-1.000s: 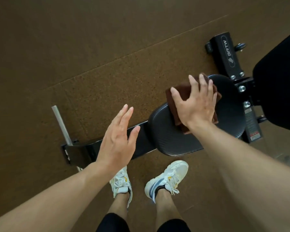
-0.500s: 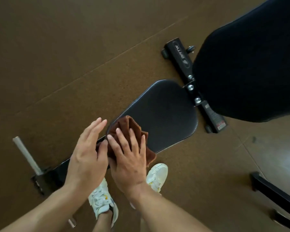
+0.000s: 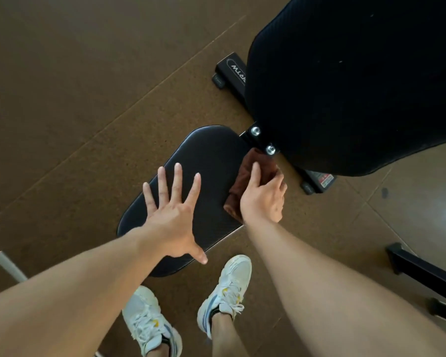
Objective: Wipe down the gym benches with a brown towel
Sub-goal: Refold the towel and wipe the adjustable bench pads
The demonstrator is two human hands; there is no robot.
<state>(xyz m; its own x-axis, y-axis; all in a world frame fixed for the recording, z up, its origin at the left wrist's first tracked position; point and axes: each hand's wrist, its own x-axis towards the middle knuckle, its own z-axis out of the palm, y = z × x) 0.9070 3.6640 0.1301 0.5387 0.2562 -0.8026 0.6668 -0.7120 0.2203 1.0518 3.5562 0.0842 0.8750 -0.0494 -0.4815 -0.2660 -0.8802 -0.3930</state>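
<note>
While half a second ago we had both hands bunched on the brown towel point(image 3: 245, 173) at the seat pad's point(image 3: 206, 161) near-left end, the towel now sits at its far-right edge, by the two hinge bolts point(image 3: 262, 140) under the backrest pad point(image 3: 345, 81). Our right hand point(image 3: 264, 199) clamps it, thumb on top, fingers curled over the pad's side. Our left hand point(image 3: 173, 217) is spread flat over the surface, holding nothing. Towel's long axis runs from near us up toward the bolts, across the pad's width; pad's long axis runs lower left to upper right. Counts: one towel, two pads, two bolts, two white sneakers point(image 3: 227, 287) on the brown floor point(image 3: 75, 99).
</note>
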